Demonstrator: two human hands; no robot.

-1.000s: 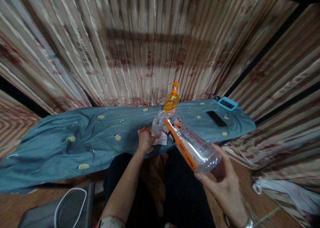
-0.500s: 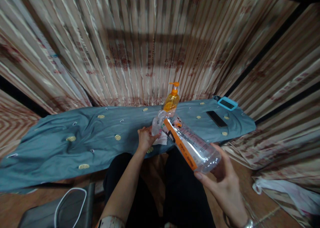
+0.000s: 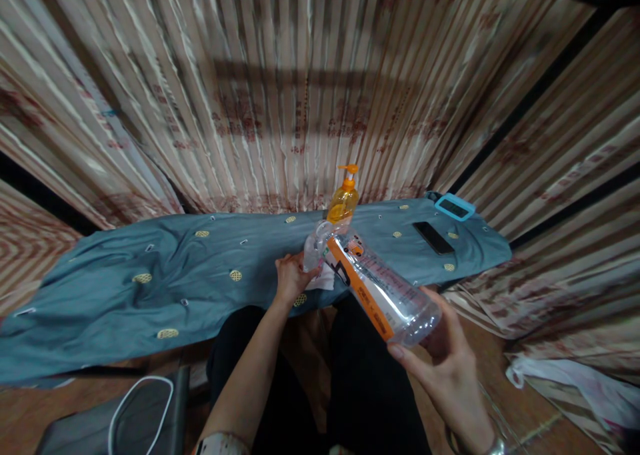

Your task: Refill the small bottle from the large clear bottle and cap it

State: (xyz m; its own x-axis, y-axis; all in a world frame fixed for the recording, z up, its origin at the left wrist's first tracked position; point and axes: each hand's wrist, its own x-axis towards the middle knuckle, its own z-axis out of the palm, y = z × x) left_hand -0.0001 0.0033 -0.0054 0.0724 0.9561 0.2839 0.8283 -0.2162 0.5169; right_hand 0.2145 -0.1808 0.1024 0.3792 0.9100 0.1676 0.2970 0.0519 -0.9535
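A clear plastic bottle with an orange strip and printed markings lies tilted across the middle, its neck end up and to the left. My right hand is closed around its base. At the neck end, my left hand grips a crumpled-looking clear plastic piece; its exact kind I cannot make out. Under the left fingers a white tissue-like piece shows on the cloth. Just behind the neck stands an orange pump bottle, its lower part hidden by the clear plastic.
A blue-green patterned cloth covers the long surface. Toward its right end lie a black phone and a light-blue framed device. Curtains hang behind and at both sides. A dark case with a white cord sits low at left.
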